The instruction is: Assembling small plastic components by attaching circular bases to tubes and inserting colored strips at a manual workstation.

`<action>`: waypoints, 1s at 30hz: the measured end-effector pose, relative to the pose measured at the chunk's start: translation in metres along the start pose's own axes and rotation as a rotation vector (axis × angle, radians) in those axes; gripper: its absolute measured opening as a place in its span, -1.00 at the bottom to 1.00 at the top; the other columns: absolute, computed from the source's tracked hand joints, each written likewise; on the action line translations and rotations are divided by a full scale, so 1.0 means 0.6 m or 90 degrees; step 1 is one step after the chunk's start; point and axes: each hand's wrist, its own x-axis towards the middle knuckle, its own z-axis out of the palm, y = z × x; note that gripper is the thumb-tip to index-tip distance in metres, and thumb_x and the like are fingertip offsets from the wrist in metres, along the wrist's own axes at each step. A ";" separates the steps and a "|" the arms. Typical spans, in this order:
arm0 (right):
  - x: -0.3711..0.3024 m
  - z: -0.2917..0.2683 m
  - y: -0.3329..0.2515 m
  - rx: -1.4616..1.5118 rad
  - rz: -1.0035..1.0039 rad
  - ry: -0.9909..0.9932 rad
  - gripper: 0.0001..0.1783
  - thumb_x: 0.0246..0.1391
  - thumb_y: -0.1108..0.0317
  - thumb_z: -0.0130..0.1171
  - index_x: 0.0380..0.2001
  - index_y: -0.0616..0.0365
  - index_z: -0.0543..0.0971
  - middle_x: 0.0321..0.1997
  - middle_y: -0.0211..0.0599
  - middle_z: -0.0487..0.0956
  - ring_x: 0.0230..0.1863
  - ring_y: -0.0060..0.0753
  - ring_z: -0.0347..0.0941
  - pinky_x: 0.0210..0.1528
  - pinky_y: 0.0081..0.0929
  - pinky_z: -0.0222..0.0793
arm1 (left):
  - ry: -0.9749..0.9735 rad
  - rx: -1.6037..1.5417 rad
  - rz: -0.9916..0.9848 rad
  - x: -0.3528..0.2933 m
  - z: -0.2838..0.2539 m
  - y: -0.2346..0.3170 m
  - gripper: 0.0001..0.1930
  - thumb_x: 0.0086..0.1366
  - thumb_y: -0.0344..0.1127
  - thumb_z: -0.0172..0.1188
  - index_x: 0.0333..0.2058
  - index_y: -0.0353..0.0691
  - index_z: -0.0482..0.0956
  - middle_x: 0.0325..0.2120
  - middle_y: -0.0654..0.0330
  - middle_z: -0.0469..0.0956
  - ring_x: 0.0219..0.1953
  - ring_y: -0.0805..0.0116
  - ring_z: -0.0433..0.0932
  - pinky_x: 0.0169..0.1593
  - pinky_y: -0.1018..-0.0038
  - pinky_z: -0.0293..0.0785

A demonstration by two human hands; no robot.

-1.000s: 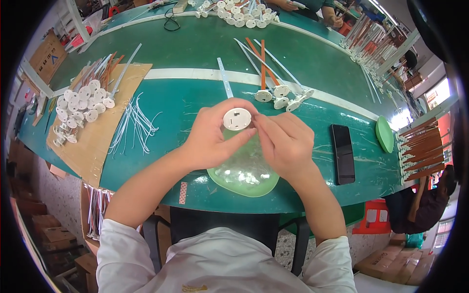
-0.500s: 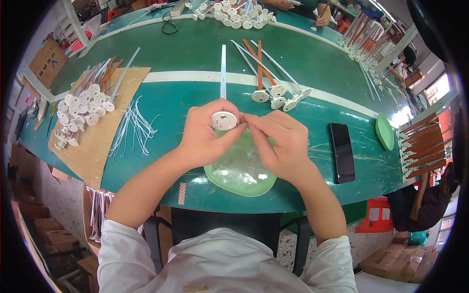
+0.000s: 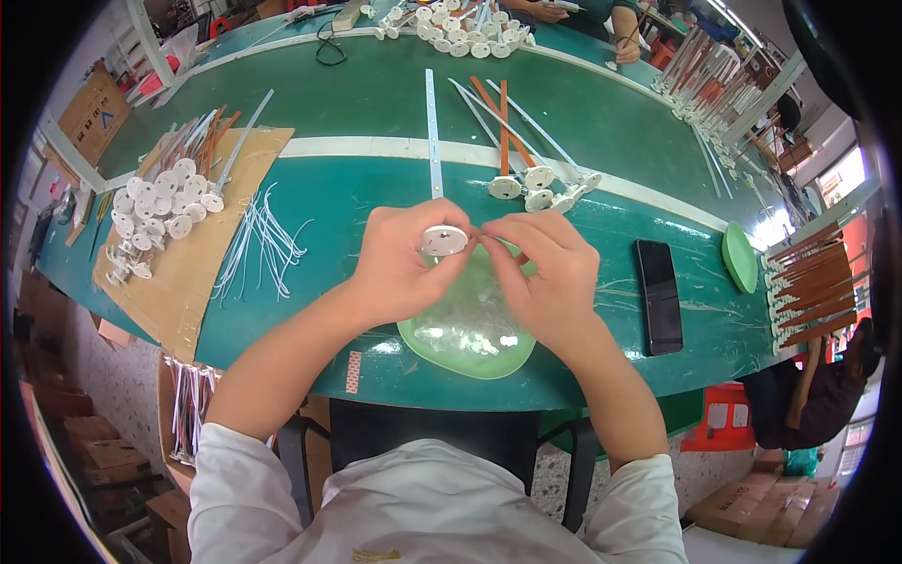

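Observation:
My left hand (image 3: 395, 258) is closed round a white round disc (image 3: 444, 242) with small slots in its face. From behind that hand a narrow pale LED strip (image 3: 433, 132) runs away across the bench, apparently joined to the disc. Pinched at the disc's right edge, the fingertips of my right hand (image 3: 556, 268) meet the left ones; whatever they hold is too small to make out. Below both hands lies a green dish (image 3: 470, 374) with a shiny, see-through-looking middle.
Left, cardboard (image 3: 193, 301) carries a pile of white discs (image 3: 164, 202) beside loose white wires (image 3: 263, 240). Finished-looking disc-and-strip pieces (image 3: 538, 179) lie ahead. A black phone (image 3: 658, 296) and another green dish (image 3: 739, 257) sit right. A co-worker's hand (image 3: 627, 47) shows at the far side.
The disc has shifted slightly right and tilted in my left hand, and its strip has swung a little. Both hands stay together, fingertips still pinched at the disc's edge.

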 end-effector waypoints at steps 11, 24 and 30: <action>0.005 -0.012 -0.008 -0.013 -0.049 0.031 -0.85 -0.06 0.67 0.33 -0.37 0.28 0.65 -0.41 -0.23 0.65 -0.46 -0.34 0.55 -0.48 -0.54 0.44 | -0.036 -0.008 0.025 0.002 0.004 0.011 -0.60 0.29 -0.44 0.23 0.11 -0.25 0.49 0.03 -0.02 0.61 0.00 0.32 0.65 -0.09 0.45 0.54; 0.006 -0.008 -0.026 0.027 -0.070 0.104 -0.87 -0.03 0.67 0.31 -0.36 0.31 0.64 -0.37 -0.12 0.69 -0.40 -0.21 0.66 -0.36 -0.48 0.55 | -0.139 -0.375 -0.071 -0.003 0.008 0.002 -0.44 0.55 -0.24 -0.07 0.43 -0.29 0.11 0.30 -0.02 0.35 0.21 0.27 0.44 0.20 0.30 0.44; 0.004 -0.006 -0.024 0.012 -0.084 0.115 -0.86 -0.04 0.67 0.32 -0.35 0.30 0.64 -0.37 -0.13 0.70 -0.39 -0.19 0.66 -0.35 -0.47 0.56 | -0.094 -0.428 -0.115 -0.007 0.010 0.005 -0.48 0.53 -0.29 0.01 0.38 -0.30 0.22 0.23 -0.03 0.44 0.17 0.30 0.49 0.20 0.32 0.45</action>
